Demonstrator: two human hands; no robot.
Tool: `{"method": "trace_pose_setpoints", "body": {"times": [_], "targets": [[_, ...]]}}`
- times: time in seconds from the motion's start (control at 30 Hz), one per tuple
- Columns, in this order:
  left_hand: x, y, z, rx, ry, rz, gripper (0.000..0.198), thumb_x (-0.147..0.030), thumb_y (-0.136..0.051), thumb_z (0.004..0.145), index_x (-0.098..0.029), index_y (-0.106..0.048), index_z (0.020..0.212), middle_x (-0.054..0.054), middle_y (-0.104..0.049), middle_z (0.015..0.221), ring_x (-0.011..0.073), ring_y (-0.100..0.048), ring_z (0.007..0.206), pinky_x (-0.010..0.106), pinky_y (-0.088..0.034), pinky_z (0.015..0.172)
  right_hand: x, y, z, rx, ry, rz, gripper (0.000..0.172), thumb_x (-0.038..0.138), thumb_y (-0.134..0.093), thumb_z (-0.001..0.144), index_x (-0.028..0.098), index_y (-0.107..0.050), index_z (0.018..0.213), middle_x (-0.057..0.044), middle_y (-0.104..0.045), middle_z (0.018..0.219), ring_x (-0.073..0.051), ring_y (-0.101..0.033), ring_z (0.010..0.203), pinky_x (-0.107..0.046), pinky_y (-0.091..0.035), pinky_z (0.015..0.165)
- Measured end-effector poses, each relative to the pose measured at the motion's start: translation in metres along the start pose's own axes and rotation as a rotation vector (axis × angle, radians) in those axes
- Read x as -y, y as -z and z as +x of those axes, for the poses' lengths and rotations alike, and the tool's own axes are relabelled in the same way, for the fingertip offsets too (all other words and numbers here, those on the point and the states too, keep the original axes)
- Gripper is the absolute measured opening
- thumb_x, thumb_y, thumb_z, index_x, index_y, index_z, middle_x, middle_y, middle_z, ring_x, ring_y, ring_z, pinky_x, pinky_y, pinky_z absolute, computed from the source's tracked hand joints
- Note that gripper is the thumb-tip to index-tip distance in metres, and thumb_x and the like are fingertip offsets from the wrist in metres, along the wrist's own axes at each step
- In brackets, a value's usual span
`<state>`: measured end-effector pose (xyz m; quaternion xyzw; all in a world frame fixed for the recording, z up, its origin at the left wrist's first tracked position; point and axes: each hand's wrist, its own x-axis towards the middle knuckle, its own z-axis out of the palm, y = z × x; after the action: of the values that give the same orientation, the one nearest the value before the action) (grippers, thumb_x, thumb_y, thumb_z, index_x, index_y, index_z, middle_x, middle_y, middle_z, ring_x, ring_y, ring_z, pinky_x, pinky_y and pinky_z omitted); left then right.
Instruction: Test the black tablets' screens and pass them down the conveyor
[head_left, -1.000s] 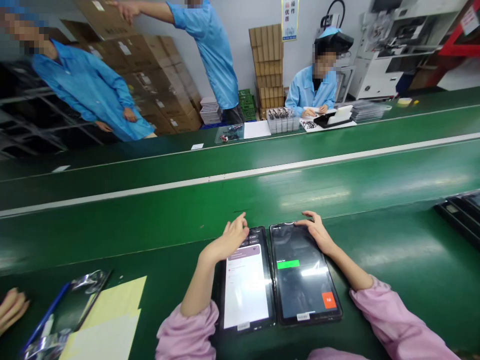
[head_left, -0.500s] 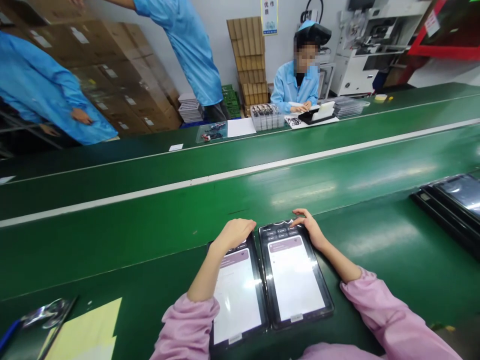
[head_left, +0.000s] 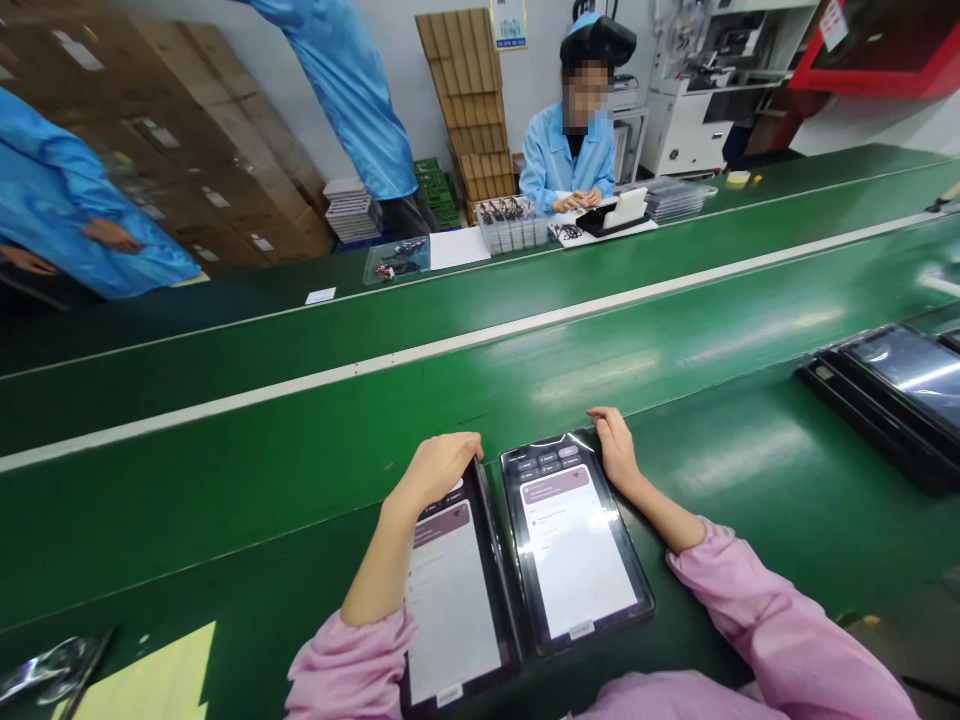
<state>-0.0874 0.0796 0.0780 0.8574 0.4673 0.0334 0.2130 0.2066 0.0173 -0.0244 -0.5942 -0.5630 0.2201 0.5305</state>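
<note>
Green counter (head_left: 720, 450) carries left tablet (head_left: 459, 612) and right tablet (head_left: 581, 552) side by side, screens lit. Left hand (head_left: 441, 468) bends over left tablet's top end; right hand (head_left: 616, 455) at right tablet's upper right corner. Whether fingers grip or merely rest: cannot tell. Step looks like handling tablets at upper edges; next move seemingly calls for light, steady touch.

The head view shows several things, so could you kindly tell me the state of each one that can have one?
Left tablet: screen lit, mostly pale page.
Right tablet: face up, screen lit, mostly pale page.
Left hand: bent over the left tablet's top end.
Right hand: at the right tablet's upper right corner.
Dark devices: stacked, no lit screen visible.
Brown cartons: stacked.
</note>
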Motion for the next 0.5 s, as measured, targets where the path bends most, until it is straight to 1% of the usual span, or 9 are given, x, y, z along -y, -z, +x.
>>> {"method": "trace_pose_setpoints", "body": {"times": [0.07,0.13,0.2,0.23,0.27,0.3,0.37,0.43,0.5], "targets": [[0.0,0.003,-0.002,0.019,0.036,0.006,0.064,-0.048,-0.008,0.098,-0.024,-0.065,0.081,0.003,-0.074,0.093,0.0232,-0.067,0.088,0.033,-0.047,0.077,0.0,0.0,0.0,0.0,-0.036,-0.017,0.046,0.054,-0.029,0.1,0.022,-0.06,0.097,-0.009,-0.063,0.094,-0.027,-0.059,0.092,-0.041,-0.048,0.088],[-0.001,0.002,-0.006,0.078,0.071,0.043,0.061,-0.046,-0.012,0.099,-0.023,-0.068,0.088,0.004,-0.075,0.1,0.0243,-0.068,0.094,0.034,-0.049,0.081,0.002,0.0,0.0,0.027,-0.055,-0.019,0.04,0.053,-0.035,0.098,0.023,-0.059,0.085,-0.007,-0.062,0.084,-0.026,-0.058,0.083,-0.039,-0.048,0.083],[-0.002,-0.004,-0.01,0.174,0.082,0.114,0.054,-0.045,-0.021,0.099,-0.021,-0.069,0.103,0.009,-0.073,0.116,0.0266,-0.067,0.108,0.036,-0.049,0.091,0.004,-0.001,-0.002,0.046,-0.079,-0.017,0.038,0.053,-0.043,0.095,0.024,-0.056,0.075,-0.006,-0.06,0.078,-0.025,-0.057,0.079,-0.039,-0.048,0.08],[-0.003,-0.009,-0.012,0.215,0.078,0.159,0.05,-0.046,-0.027,0.099,-0.019,-0.067,0.115,0.012,-0.068,0.127,0.0287,-0.063,0.118,0.039,-0.046,0.098,0.005,-0.001,-0.004,0.05,-0.093,-0.01,0.037,0.053,-0.046,0.094,0.024,-0.056,0.073,-0.006,-0.059,0.077,-0.025,-0.056,0.079,-0.039,-0.047,0.081],[-0.005,-0.015,-0.014,0.243,0.067,0.206,0.05,-0.046,-0.033,0.098,-0.017,-0.061,0.127,0.015,-0.06,0.139,0.0311,-0.055,0.13,0.044,-0.042,0.106,0.005,-0.001,-0.005,0.053,-0.107,0.001,0.037,0.054,-0.049,0.093,0.024,-0.056,0.072,-0.006,-0.059,0.078,-0.025,-0.057,0.079,-0.039,-0.047,0.081],[-0.007,-0.021,-0.015,0.261,0.051,0.253,0.054,-0.048,-0.039,0.097,-0.014,-0.053,0.137,0.018,-0.05,0.149,0.033,-0.045,0.139,0.048,-0.035,0.113,0.005,-0.002,-0.006,0.055,-0.121,0.017,0.037,0.055,-0.05,0.092,0.024,-0.058,0.073,-0.006,-0.06,0.079,-0.026,-0.057,0.081,-0.04,-0.047,0.082],[-0.012,-0.033,-0.016,0.295,0.009,0.331,0.065,-0.049,-0.047,0.095,-0.012,-0.04,0.148,0.021,-0.035,0.157,0.0346,-0.029,0.148,0.057,-0.022,0.119,0.004,-0.003,-0.006,0.061,-0.143,0.066,0.041,0.06,-0.049,0.091,0.024,-0.061,0.075,-0.007,-0.062,0.082,-0.026,-0.058,0.084,-0.041,-0.047,0.086],[-0.016,-0.042,-0.015,0.333,-0.037,0.377,0.068,-0.05,-0.052,0.095,-0.011,-0.039,0.149,0.023,-0.032,0.158,0.0358,-0.023,0.15,0.063,-0.015,0.119,0.003,-0.004,-0.005,0.069,-0.165,0.137,0.05,0.067,-0.044,0.091,0.023,-0.064,0.078,-0.008,-0.066,0.087,-0.027,-0.061,0.089,-0.043,-0.048,0.089],[-0.018,-0.047,-0.013,0.341,-0.074,0.391,0.064,-0.05,-0.052,0.096,-0.012,-0.043,0.146,0.024,-0.034,0.156,0.0375,-0.023,0.15,0.069,-0.012,0.117,0.004,-0.005,-0.003,0.082,-0.182,0.212,0.06,0.073,-0.035,0.092,0.023,-0.066,0.082,-0.01,-0.069,0.099,-0.028,-0.063,0.098,-0.043,-0.049,0.092]]}}
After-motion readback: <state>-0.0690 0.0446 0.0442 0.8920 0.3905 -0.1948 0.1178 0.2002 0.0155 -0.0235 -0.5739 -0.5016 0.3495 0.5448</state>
